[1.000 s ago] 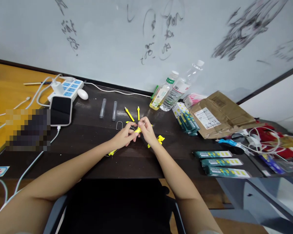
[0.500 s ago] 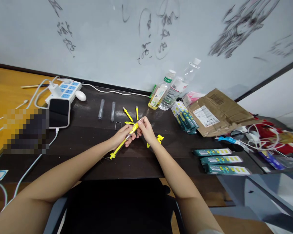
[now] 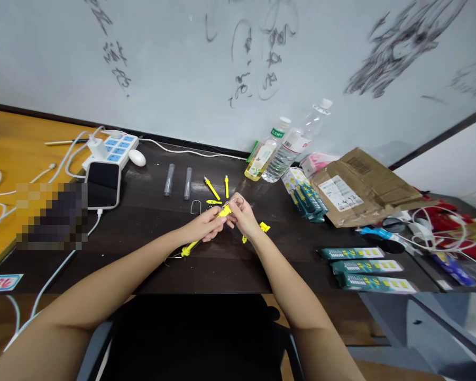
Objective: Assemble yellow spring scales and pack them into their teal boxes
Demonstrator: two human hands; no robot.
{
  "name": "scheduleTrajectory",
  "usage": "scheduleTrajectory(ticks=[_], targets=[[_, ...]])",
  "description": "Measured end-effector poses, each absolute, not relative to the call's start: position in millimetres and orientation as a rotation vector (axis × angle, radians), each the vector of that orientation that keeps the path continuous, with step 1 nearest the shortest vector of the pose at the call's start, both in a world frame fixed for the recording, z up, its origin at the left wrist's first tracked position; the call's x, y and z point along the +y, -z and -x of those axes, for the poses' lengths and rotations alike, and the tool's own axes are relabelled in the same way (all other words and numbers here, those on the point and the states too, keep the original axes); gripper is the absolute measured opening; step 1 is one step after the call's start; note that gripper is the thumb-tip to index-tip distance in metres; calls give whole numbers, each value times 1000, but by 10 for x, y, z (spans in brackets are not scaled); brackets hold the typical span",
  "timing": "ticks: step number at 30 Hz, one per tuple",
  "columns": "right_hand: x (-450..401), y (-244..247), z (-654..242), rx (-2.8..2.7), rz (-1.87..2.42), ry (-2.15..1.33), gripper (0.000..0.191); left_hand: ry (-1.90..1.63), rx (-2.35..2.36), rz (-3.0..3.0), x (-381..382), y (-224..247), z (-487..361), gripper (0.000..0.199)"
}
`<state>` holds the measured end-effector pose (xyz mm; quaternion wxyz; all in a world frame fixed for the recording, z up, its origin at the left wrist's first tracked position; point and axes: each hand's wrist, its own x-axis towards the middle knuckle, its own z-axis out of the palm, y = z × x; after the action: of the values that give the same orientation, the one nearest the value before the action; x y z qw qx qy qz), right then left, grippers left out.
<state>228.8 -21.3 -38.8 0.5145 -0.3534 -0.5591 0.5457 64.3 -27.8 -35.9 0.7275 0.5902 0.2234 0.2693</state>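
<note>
My left hand is closed round a long yellow tool, whose lower end points down and left, with a thin wire beside it. At the tool's upper yellow end, my right hand pinches a thin bent metal wire. Beyond my hands lie two slim yellow pieces, a short yellow piece and a U-shaped wire. Two clear tubes rest farther back. Small yellow parts sit beside my right wrist.
Two bottles stand at the whiteboard. Green boxes and a cardboard package lie right, with three more boxes nearer. On the left are a phone, a power strip and cables.
A bent wire now shows in my right fingers at the tool's upper end. My left hand covers more of the tool's middle. The whole view has shifted slightly.
</note>
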Motion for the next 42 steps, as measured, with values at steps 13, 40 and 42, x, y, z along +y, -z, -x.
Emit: scheduleTrajectory(ticks=[13, 40, 42], targets=[[-227, 322, -2396, -1543, 746, -1435, 30, -610, 539, -1377, -277, 326, -614, 29], [-195, 384, -2336, -1356, 802, -1284, 32, -872, 827, -1895, -284, 283, -558, 21], [-180, 386, -2329, -1309, 823, -1254, 32, -867, 790, -1861, -291, 316, -574, 22]])
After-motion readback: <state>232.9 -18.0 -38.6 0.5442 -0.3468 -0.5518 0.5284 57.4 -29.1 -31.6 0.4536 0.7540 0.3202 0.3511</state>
